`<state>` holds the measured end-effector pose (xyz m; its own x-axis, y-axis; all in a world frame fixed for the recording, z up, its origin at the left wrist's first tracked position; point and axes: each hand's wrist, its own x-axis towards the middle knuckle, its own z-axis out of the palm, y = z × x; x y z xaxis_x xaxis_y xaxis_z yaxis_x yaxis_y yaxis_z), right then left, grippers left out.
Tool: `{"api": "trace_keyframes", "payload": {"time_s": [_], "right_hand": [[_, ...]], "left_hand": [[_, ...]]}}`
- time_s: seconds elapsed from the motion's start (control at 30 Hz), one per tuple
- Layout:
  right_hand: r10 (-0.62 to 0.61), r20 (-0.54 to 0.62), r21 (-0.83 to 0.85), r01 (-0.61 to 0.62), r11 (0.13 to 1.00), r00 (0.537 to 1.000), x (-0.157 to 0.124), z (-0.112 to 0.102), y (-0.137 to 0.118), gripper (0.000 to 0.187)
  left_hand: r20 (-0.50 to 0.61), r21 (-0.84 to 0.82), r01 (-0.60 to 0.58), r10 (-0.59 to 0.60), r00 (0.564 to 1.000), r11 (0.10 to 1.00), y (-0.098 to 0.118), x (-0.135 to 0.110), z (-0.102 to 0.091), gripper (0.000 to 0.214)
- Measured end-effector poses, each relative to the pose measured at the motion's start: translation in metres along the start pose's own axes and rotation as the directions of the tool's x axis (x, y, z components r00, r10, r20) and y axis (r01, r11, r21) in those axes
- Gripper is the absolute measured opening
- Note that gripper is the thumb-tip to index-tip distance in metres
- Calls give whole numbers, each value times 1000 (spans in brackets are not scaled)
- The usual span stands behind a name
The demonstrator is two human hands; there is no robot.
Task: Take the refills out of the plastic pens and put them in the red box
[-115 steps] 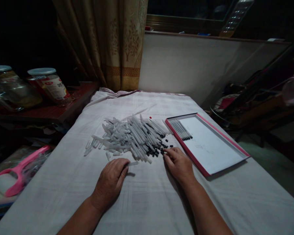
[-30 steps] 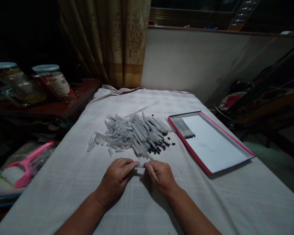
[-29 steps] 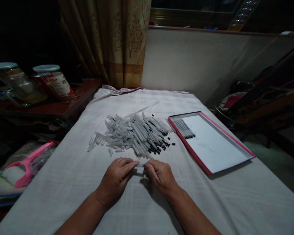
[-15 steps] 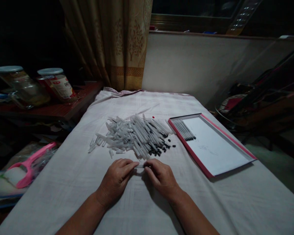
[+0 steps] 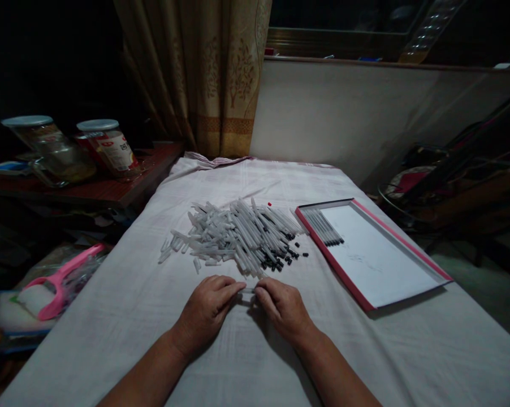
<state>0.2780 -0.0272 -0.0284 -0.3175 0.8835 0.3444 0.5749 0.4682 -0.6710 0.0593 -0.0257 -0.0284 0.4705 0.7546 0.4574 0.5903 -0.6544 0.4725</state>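
My left hand (image 5: 210, 308) and my right hand (image 5: 282, 308) rest side by side on the white cloth, fingertips pinched on the two ends of one clear pen tube (image 5: 249, 290) between them. Just beyond them lies a heap of clear pen tubes (image 5: 233, 234) with small black caps (image 5: 291, 255) scattered at its right edge. To the right lies a shallow white tray with a red rim (image 5: 377, 251); a row of finished pens (image 5: 325, 227) lies at its far left corner.
A white cloth-covered table (image 5: 259, 350) runs to a curtain (image 5: 204, 73) and wall. Two jars (image 5: 106, 147) stand on a dark shelf at the left. A pink-handled tool (image 5: 55, 280) lies lower left. Dark clutter fills the right side.
Earlier my right hand was at the black caps and my left held a tube alone. Since then both hands have met on the tube; over the last second they barely moved.
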Motion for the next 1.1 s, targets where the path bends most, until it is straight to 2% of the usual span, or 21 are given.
{"api": "trace_keyframes", "payload": {"time_s": [0.13,0.27,0.43,0.63,0.87,1.0,1.1], "right_hand": [[-8,-10,17,8,1000,1000,0,-1,1,19],[-28,16,-34,29,999,999,0,-2,1,22],[-2,12,13,2,1000,1000,-1,-2,2,19],[-6,13,-16,6,1000,1000,-1,-1,3,16],[-71,13,-57,72,996,997,0,-1,5,25],[-80,24,-59,81,995,997,0,-1,3,25],[-106,15,-107,107,988,994,0,2,3,34]], "left_hand": [[-5,1,3,-3,1000,1000,0,0,0,27],[-19,-4,-12,12,1000,1000,-1,-1,2,26],[-19,-15,4,-4,1000,1000,0,0,2,27],[-28,-12,-11,11,1000,1000,0,1,0,27],[-7,-24,12,-13,1000,1000,0,1,0,27],[-7,-26,-16,15,1000,1000,0,1,-1,27],[-12,-27,-34,34,999,999,1,0,0,27]]}}
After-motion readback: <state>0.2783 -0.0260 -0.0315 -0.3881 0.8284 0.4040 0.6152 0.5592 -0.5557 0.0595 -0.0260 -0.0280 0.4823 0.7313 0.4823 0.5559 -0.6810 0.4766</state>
